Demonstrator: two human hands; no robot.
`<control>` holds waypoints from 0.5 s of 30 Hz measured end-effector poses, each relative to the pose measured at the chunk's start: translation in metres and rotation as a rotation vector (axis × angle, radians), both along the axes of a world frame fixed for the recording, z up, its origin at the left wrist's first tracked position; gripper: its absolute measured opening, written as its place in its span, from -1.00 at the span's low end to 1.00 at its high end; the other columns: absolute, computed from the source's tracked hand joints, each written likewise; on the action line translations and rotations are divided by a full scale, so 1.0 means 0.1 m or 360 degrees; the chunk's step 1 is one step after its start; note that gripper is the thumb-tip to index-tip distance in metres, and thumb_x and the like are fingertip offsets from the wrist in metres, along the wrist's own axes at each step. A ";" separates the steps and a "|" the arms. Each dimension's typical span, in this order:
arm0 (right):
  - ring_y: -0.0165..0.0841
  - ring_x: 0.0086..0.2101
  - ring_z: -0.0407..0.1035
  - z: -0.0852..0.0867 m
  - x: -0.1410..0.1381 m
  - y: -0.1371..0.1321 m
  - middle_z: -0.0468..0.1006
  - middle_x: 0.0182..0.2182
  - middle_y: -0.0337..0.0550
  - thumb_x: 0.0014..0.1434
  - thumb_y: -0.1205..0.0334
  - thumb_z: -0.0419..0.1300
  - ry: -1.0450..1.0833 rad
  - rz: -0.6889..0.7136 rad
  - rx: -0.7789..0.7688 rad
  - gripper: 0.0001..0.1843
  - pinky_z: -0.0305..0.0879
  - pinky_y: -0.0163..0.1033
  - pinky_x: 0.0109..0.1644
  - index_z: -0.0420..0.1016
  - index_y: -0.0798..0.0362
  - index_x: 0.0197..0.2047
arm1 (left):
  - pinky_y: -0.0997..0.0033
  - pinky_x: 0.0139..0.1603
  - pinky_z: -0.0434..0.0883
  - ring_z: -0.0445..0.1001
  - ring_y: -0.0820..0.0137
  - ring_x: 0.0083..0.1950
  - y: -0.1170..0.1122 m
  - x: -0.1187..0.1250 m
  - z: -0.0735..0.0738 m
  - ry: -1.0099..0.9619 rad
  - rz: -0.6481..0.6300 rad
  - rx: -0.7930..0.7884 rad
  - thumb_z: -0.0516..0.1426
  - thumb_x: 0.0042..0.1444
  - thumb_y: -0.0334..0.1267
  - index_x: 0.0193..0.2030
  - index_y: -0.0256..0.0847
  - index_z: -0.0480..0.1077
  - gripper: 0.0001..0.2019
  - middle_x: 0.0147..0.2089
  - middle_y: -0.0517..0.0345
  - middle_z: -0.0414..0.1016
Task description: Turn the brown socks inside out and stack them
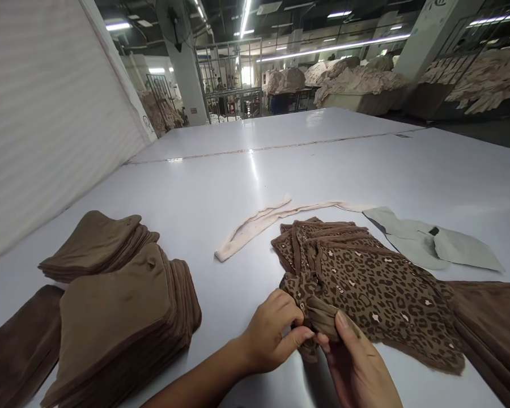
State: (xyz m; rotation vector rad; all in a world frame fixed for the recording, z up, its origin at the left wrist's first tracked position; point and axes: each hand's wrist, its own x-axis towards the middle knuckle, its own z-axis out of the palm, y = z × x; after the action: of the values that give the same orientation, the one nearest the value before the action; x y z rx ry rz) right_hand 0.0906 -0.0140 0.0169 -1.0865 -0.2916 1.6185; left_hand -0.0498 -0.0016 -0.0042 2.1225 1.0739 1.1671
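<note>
My left hand is closed, its fingers pinching the bunched edge of a leopard-print fabric piece. Opposite it, my right hand grips a folded plain brown fabric edge between thumb and fingers. Both hands meet at the near left corner of a fanned stack of leopard-print fabric pieces, brown with dark spots and small pink figures. Whether the pinched edge belongs to the top piece or to a separate one, I cannot tell. The fingertips under the cloth are partly hidden.
Stacks of cut brown fabric lie at the left, with darker brown pieces at the right. A pale pink strip and grey-green sheets lie behind the print. White cloth hangs at the left; heaped fabric fills bins beyond the table.
</note>
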 end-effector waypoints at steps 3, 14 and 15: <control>-0.45 -0.46 0.30 -0.03 0.07 0.00 0.42 -0.57 -0.26 -0.11 0.07 0.40 -0.0057 0.0248 0.0176 -0.74 0.38 -0.43 -0.29 0.51 0.07 -0.48 | 0.37 -0.26 0.24 0.23 0.39 -0.32 0.00 -0.03 -0.09 -0.0188 0.0040 -0.0203 -0.02 0.20 -0.01 -0.40 -0.21 0.21 -0.69 -0.39 0.12 0.29; -0.51 -0.57 0.14 0.02 0.18 0.06 0.24 -0.71 -0.33 -0.21 0.04 0.44 -0.0345 0.0053 0.0122 -0.69 0.26 -0.49 -0.43 0.50 0.05 -0.49 | 0.37 -0.33 0.18 0.14 0.40 -0.43 -0.11 -0.05 -0.18 -0.0076 -0.0098 -0.0135 -0.10 0.16 -0.21 -0.53 -0.16 -0.04 -0.74 -0.53 0.17 0.15; -0.52 -0.58 0.13 0.05 0.23 0.09 0.22 -0.72 -0.34 -0.21 0.03 0.43 -0.0392 -0.0016 0.0128 -0.68 0.25 -0.51 -0.44 0.53 0.04 -0.43 | 0.37 -0.34 0.19 0.14 0.40 -0.43 -0.14 -0.05 -0.18 -0.0076 -0.0146 -0.0173 -0.09 0.15 -0.21 -0.53 -0.16 -0.04 -0.74 -0.54 0.17 0.15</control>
State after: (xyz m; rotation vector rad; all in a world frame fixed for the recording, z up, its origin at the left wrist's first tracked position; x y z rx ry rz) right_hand 0.1133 -0.0055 0.0216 -1.2244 -0.5084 1.4518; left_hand -0.0553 -0.0153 -0.0224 2.0281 0.9856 1.0866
